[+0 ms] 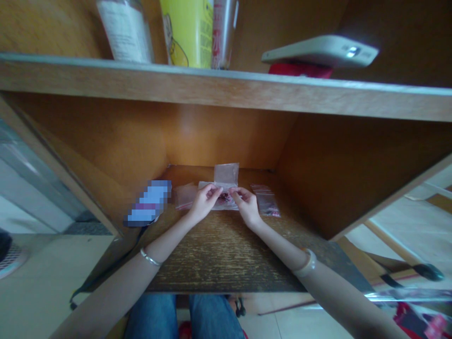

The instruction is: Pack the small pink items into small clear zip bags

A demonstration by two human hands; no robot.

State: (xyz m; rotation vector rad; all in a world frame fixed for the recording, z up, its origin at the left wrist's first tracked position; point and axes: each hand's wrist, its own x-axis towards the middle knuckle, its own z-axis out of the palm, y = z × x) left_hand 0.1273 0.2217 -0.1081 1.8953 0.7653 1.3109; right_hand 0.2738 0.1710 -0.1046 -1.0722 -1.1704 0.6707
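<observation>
At the middle of the shelf, a clear plastic bag [226,173] reaches up behind my fingers. My left hand [205,201] pinches near its lower edge with thumb and forefinger. From the other side, my right hand [246,204] is closed in a similar pinch a short gap away. Below my fingertips lie small dark red pieces [227,198] on or in clear plastic; their kind is too small to make out. To the right rests a zip bag [267,201] with small dark reddish contents. Flat clear bags [185,195] lie left of my left hand.
A phone [148,205] with a blurred screen and a dark cord stands at the left. Overhead, the upper shelf edge [226,89] crosses the view, carrying a bottle [127,33], a yellow container [187,33] and a pale device [319,51] on something red.
</observation>
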